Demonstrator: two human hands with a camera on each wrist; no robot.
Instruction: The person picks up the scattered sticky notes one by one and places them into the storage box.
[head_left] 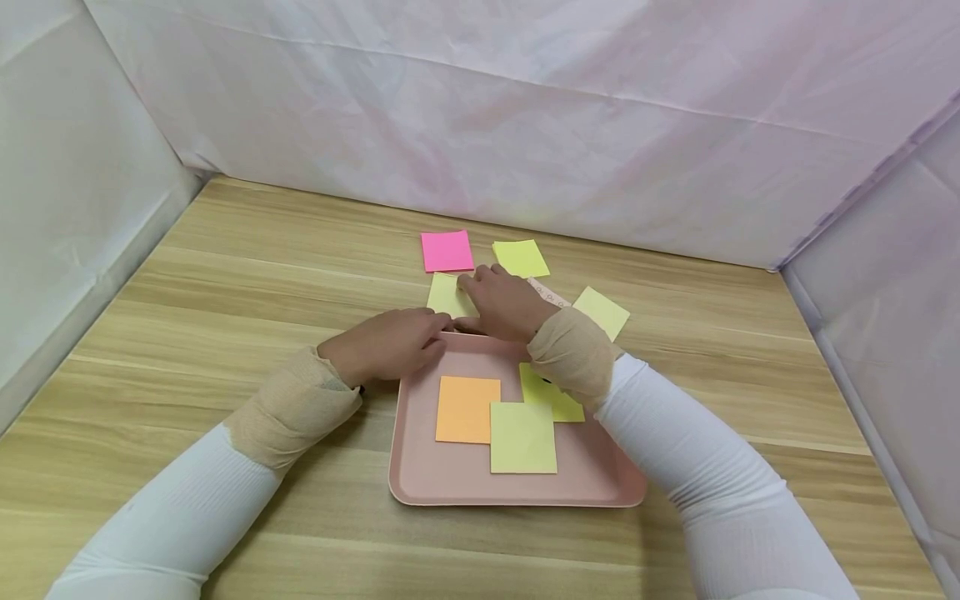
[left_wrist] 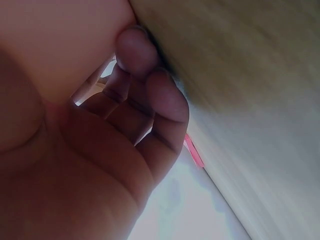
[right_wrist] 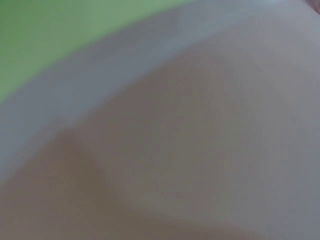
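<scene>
At the far left corner of a pink tray [head_left: 472, 490], my left hand [head_left: 390, 342] has its thumb over the rim and bent fingers at the outer side. The left wrist view shows those fingers curled beside the tray's pink wall. My right hand [head_left: 513, 304] reaches over the tray's far edge, thumb and index fingertip on a pale yellow sticky note pad [head_left: 442, 292]; I cannot tell whether it pinches the pad. Inside the tray lie an orange pad [head_left: 468, 408], a pale yellow-green pad [head_left: 523, 442] and a bright yellow pad [head_left: 551, 394]. The right wrist view is blurred.
Behind the hands lie a hot pink pad [head_left: 447, 251] and a yellow pad [head_left: 521, 257]. To the right are a patterned pale strip [head_left: 549, 292] and another pale yellow pad [head_left: 602, 312]. White cloth [head_left: 525, 125] walls in the wooden table [head_left: 247, 242].
</scene>
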